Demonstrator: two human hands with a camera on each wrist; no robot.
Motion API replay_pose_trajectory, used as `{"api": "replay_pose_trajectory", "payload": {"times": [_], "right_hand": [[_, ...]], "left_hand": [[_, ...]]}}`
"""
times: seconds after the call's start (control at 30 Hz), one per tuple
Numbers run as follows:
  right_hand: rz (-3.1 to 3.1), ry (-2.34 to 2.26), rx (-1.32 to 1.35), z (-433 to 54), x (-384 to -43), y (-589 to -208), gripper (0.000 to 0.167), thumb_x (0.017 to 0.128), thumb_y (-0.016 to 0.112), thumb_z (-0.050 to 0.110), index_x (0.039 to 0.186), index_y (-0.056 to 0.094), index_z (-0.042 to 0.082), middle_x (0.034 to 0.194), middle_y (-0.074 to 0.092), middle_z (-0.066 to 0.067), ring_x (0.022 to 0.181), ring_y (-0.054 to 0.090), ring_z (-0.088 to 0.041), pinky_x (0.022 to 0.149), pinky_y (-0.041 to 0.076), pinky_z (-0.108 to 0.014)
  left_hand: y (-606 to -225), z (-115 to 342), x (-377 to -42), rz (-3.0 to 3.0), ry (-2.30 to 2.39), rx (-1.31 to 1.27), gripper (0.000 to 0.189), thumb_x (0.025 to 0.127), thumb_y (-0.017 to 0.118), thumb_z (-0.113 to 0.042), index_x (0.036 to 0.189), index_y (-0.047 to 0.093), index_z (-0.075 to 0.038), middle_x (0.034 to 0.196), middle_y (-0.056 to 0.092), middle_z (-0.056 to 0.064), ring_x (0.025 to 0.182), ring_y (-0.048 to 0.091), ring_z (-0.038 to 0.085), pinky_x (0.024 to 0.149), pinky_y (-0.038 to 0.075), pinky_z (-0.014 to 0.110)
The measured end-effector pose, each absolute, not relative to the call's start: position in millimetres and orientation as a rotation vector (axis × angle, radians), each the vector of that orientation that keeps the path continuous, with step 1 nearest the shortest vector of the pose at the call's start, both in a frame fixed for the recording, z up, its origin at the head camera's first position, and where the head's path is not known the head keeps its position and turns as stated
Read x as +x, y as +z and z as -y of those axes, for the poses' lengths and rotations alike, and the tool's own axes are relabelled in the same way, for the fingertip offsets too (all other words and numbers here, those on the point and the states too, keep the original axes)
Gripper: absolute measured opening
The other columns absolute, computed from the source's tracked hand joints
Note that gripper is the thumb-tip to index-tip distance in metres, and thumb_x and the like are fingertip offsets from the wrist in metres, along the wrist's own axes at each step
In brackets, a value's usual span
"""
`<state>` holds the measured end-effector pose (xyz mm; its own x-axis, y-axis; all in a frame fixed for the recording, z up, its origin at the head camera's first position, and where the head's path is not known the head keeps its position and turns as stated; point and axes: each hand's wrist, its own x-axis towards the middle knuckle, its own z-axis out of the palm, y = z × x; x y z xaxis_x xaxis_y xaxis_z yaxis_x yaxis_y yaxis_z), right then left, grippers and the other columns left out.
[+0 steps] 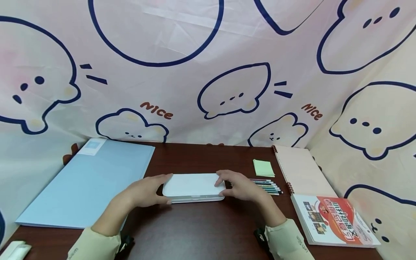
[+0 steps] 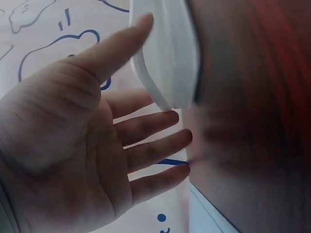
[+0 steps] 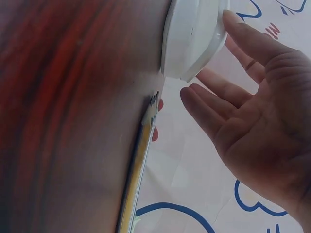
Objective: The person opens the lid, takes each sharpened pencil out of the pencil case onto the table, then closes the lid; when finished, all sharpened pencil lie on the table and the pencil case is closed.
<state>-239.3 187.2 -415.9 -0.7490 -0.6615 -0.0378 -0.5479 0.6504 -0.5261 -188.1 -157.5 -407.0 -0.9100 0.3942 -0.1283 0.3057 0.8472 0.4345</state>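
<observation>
A flat white pencil case (image 1: 194, 185) with rounded corners lies on the table in front of me. My left hand (image 1: 144, 190) holds its left end, thumb at the front edge and index finger at the back corner. The other left fingers (image 2: 158, 148) stretch past the end, off the case. At the right end, my right hand (image 1: 240, 186) grips the case between the thumb at the front and fingers over the top and back. In the right wrist view the right thumb (image 3: 245, 36) touches the case's edge. Several pencils (image 1: 268, 186) lie beside the right hand.
A large light-blue folder (image 1: 94, 180) covers the left side. Green sticky notes (image 1: 263, 168) lie behind the pencils. To the right are a spiral notebook (image 1: 305, 169) and a red-and-white book (image 1: 334, 221). A white object (image 1: 17, 250) sits at the near left corner.
</observation>
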Motion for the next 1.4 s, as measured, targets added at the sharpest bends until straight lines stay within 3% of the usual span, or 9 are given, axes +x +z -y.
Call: {"api": "replay_pose_trajectory", "payload": {"times": [0.2,0.53,1.17,1.3,1.4], "right_hand": [[-2.666,-0.649,-0.942,-183,-241,-416,0.029,0.088,0.080,0.020,0.111,0.064,0.028,0.152,0.050,-0.007,0.138,0.049,-0.027,0.109,0.045,-0.050],[-2.709,-0.525,-0.846,-177,-239,-413,0.066,0.086,0.082,0.031,0.146,0.055,0.026,0.153,0.048,-0.004,0.139,0.048,-0.025,0.112,0.043,-0.052],[-2.709,-0.480,-0.821,-170,-237,-406,0.066,0.086,0.083,0.028,0.145,0.055,0.023,0.154,0.047,-0.004,0.139,0.049,-0.027,0.110,0.044,-0.050],[-2.678,-0.514,-0.828,-172,-238,-408,0.068,0.087,0.082,0.031,0.148,0.053,0.024,0.157,0.045,-0.006,0.141,0.047,-0.028,0.112,0.043,-0.052],[-2.670,-0.539,-0.868,-181,-240,-408,0.067,0.092,0.075,0.038,0.152,0.048,0.022,0.161,0.039,-0.010,0.146,0.042,-0.031,0.114,0.040,-0.055]], "left_hand": [[-409,156,-189,-2.827,0.594,0.552,0.090,0.084,0.078,-0.051,0.153,0.044,-0.005,0.152,0.052,0.016,0.137,0.053,0.035,0.107,0.045,0.056],[-412,153,-193,-2.887,0.605,0.525,0.080,0.084,0.082,-0.037,0.150,0.049,-0.006,0.149,0.053,0.021,0.135,0.055,0.038,0.105,0.047,0.056],[-411,150,-191,-2.945,0.558,0.484,0.083,0.079,0.086,-0.040,0.149,0.052,-0.009,0.147,0.057,0.019,0.130,0.058,0.038,0.095,0.052,0.055],[-413,154,-192,-2.942,0.567,0.514,0.085,0.079,0.085,-0.045,0.149,0.052,-0.008,0.148,0.056,0.020,0.132,0.056,0.040,0.099,0.050,0.057],[-414,163,-193,-2.985,0.568,0.518,0.087,0.084,0.078,-0.053,0.152,0.047,-0.009,0.152,0.049,0.024,0.137,0.049,0.045,0.107,0.042,0.064]]}}
